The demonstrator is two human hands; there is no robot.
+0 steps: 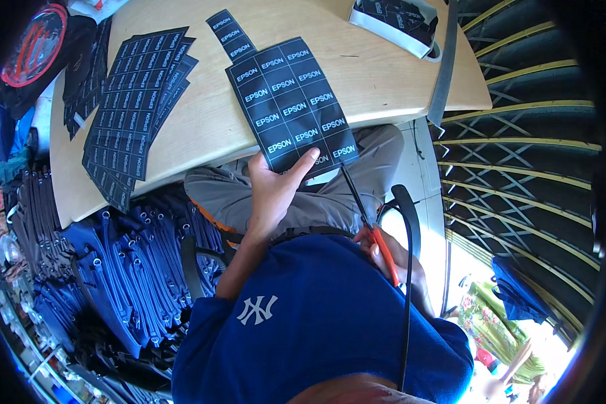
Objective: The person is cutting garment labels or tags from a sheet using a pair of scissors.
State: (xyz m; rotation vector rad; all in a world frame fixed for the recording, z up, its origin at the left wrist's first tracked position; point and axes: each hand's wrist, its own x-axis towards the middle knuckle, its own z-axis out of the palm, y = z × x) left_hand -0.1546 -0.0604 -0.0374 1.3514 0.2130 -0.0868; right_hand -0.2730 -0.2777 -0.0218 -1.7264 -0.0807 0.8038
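My left hand (276,192) pinches the lower edge of a black sheet (289,101) printed with a grid of white-lettered labels, its thumb on top. The sheet reaches over the table's near edge. In my right hand (411,264) are scissors (385,252) with orange-red handles. Their dark blades point up and left, and the tips meet the sheet's lower right edge; whether the blades are parted I cannot tell. A narrow strip of three labels (230,35) lies just beyond the sheet. Farther left, several larger black label sheets (131,101) overlap on the table.
The pale wooden table (195,128) bears a white box (421,47) with black pieces at the far right, and a grey strap (444,74). Bunches of blue straps (135,269) hang at left. A chair armrest (409,215) stands by my right arm. A metal folding gate (518,145) lines the right.
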